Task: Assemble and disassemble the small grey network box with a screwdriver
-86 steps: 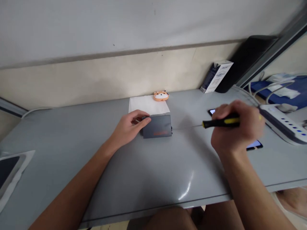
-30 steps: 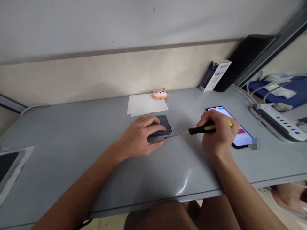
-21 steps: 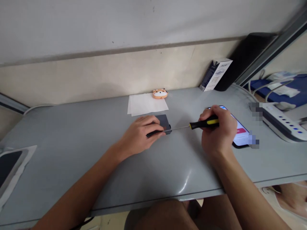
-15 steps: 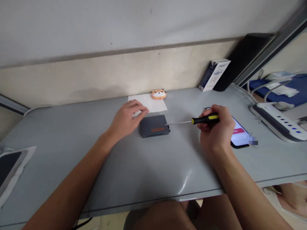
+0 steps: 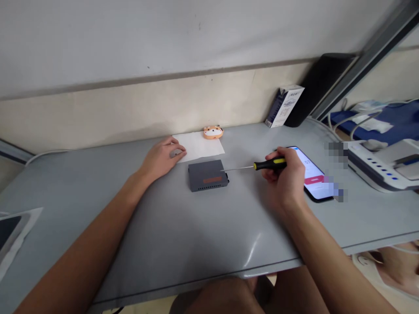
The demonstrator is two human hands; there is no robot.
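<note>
A small dark grey box (image 5: 207, 175) with an orange label and a row of holes on its front lies flat on the grey table (image 5: 183, 235). My right hand (image 5: 284, 181) is closed round a black and yellow screwdriver (image 5: 270, 164). Its thin shaft points left and its tip sits at the box's right rear corner. My left hand (image 5: 162, 157) rests left of and behind the box, apart from it. Its fingertips are pinched together at the edge of a white paper sheet (image 5: 203, 146); what they hold, if anything, is too small to see.
An orange animal-shaped case (image 5: 212, 131) sits at the paper's far edge. A lit phone (image 5: 310, 174) lies under my right hand. A white and blue carton (image 5: 284, 106) and a black object (image 5: 322, 85) stand at the back right, a power strip (image 5: 376, 168) at the right, a dark screen (image 5: 9, 226) at the far left.
My left hand let go of the box, which now lies flat, and moved back left to the paper's edge. The screwdriver tip stays at the box's right side.
</note>
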